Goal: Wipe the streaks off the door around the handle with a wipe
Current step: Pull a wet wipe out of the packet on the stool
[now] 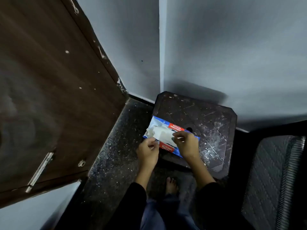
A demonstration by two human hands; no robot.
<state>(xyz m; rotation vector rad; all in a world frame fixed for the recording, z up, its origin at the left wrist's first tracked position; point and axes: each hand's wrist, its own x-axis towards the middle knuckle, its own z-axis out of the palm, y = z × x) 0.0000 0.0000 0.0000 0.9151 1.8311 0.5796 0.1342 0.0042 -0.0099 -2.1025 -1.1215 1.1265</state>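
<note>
A blue-and-red wipe pack [167, 136] lies on a dark, paint-flecked stool [207, 120] in the corner; the left hand [147, 151] pinches its near edge (fingers closed on it); the right hand [186, 144] pinches a white wipe [159, 132] at the opening. The brown door [49, 88] stands to the left, its metal handle [40, 170] well apart from both hands.
</note>
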